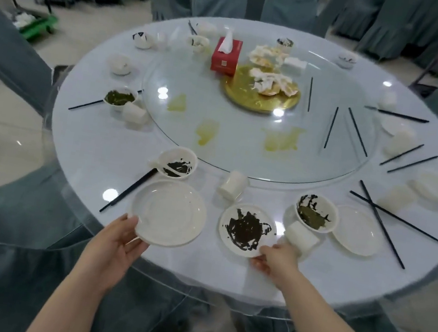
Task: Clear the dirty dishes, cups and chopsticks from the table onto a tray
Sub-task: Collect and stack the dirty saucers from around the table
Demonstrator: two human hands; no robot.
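A clean-looking plate [169,212] is held at its near rim by the left hand [117,238], thumb on top and fingers curled under. A plate smeared with dark sauce [246,229] is pinched at its near edge by the right hand [273,257]. Both plates sit at the near edge of the round table [94,146]. No tray can be seen.

The sauce could be spilled if the dirty plate is tipped. The tipped-over cup [301,236] just beside the right hand could be bumped and rolled off.

Near the hands, three plates, two dirty bowls and two cups lying on their sides are counted. Many black chopsticks [128,190] are scattered about; farther ones are too blurred to count.
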